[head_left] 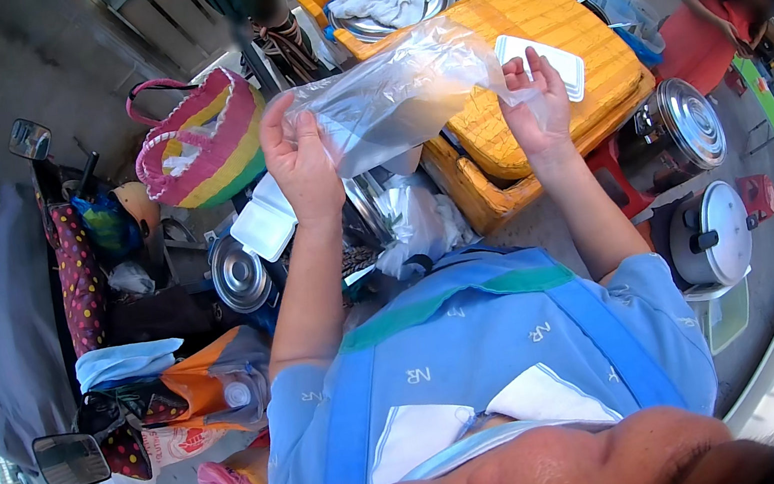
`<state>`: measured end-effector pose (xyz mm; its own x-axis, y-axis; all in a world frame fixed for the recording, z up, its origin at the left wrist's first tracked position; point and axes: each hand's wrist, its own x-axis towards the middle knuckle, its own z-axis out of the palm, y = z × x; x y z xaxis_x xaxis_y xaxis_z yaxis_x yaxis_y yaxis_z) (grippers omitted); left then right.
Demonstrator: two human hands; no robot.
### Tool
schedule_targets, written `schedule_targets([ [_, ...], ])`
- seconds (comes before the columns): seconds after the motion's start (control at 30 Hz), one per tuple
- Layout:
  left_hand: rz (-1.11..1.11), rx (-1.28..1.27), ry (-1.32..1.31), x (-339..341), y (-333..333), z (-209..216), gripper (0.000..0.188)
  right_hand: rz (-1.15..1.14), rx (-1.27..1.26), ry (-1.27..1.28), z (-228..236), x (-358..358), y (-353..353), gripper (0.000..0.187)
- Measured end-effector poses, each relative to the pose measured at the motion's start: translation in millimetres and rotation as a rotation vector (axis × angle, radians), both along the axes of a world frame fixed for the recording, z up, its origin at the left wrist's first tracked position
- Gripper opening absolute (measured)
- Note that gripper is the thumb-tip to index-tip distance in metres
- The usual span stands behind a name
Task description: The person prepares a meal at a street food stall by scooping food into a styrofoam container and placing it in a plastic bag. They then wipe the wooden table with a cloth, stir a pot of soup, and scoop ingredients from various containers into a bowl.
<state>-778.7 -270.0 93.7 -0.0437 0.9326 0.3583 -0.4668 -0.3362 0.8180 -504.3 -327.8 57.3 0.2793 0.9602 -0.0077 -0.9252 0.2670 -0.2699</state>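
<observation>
Clear plastic catches the light as a person in a blue top (493, 337) holds up a thin bag (403, 87), raised in the air and reaching across the left edge of a yellow box lid (611, 90). The left hand (302, 164) pinches the bag's left end between thumb and fingers. The right hand (538, 107) is turned palm inward, fingers parted and half curled, film against its thumb; whether it grips the film cannot be told. Just behind its fingertips, a white foam container (567, 72) lies on the lid, in from the right edge. Beside the left forearm (306, 285) sits an open white foam box (262, 229), near a round steel cover (239, 273). Beyond the left hand stands a pink, yellow and green striped tote (216, 152). At right, a person in red (694, 36) stands beyond a steel pot (692, 123).
</observation>
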Motion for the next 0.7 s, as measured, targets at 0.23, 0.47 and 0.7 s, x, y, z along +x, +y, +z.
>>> schedule_targets([
  [0.23, 0.144, 0.134, 0.331, 4, 3, -34, 0.033, 0.185, 0.126, -0.618, -38, -81, -7, 0.071],
  [0.47, 0.077, 0.215, 0.589, 10, -26, -27, 0.055, 0.154, -0.143, -0.822, 17, -77, -19, 0.035],
  [0.7, -0.838, -0.415, -0.223, 41, -24, -33, 0.014, 0.228, 0.119, -0.314, 4, -51, -43, 0.024],
])
